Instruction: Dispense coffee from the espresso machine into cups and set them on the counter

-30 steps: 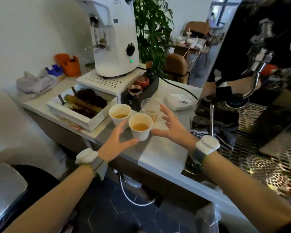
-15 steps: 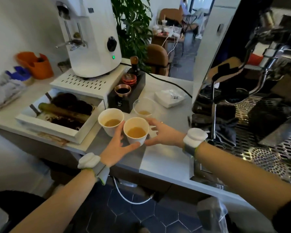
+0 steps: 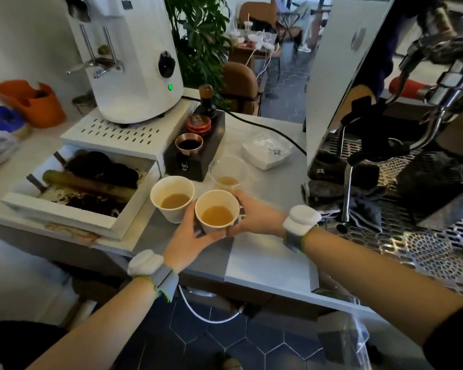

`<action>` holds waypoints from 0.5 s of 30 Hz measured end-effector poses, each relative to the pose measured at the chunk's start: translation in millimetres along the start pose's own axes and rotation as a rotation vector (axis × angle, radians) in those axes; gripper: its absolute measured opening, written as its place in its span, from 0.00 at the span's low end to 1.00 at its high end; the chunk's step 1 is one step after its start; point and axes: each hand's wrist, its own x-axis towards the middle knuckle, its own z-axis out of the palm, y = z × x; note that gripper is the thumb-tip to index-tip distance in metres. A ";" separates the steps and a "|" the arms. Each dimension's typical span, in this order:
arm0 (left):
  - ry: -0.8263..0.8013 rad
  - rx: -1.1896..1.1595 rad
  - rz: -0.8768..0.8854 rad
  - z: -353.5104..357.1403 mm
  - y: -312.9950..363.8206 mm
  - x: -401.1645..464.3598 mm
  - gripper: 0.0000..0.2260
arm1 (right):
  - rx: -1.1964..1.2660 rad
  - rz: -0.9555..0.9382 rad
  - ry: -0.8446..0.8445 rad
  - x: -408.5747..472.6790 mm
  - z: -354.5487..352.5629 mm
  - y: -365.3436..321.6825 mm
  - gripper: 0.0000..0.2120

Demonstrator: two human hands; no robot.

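Two white paper cups with light brown coffee stand on the grey counter (image 3: 265, 263). Both my hands wrap the nearer cup (image 3: 216, 210): my left hand (image 3: 190, 241) cups its left and front side, my right hand (image 3: 254, 214) grips its right side. The second paper cup (image 3: 171, 197) stands just left of it, touching or nearly touching. A clear plastic cup (image 3: 226, 170) with a little coffee sits behind them. The espresso machine (image 3: 412, 129) with its steam wand fills the right side.
A white grinder (image 3: 129, 54) stands on a perforated stand at the back left, above an open knock box drawer (image 3: 72, 188) of spent grounds. A black tamper station (image 3: 195, 148), folded napkins (image 3: 267, 153), dark cloths (image 3: 332, 188) and an orange container (image 3: 30, 102) surround the cups.
My right hand has closed in from open beside the nearer cup to gripping its right side. My left hand has tightened around the cup's front. The cups have stayed in place.
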 end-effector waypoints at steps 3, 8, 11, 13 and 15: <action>0.003 0.018 0.020 2.3 6.3 -1.4 0.39 | 0.045 0.011 0.006 -4.6 -3.3 1.4 0.38; 0.039 0.098 0.074 6.2 29.6 -4.0 0.35 | 0.120 0.004 0.052 -24.2 -14.0 -6.3 0.39; 0.029 0.103 0.118 6.9 52.0 -10.7 0.35 | 0.158 -0.028 0.126 -41.4 -20.0 -13.9 0.38; -0.016 0.114 0.158 7.1 67.9 -18.7 0.37 | 0.206 -0.039 0.186 -56.7 -23.6 -18.6 0.38; -0.035 0.115 0.195 7.2 80.4 -23.7 0.37 | 0.259 -0.050 0.221 -67.8 -26.1 -21.8 0.38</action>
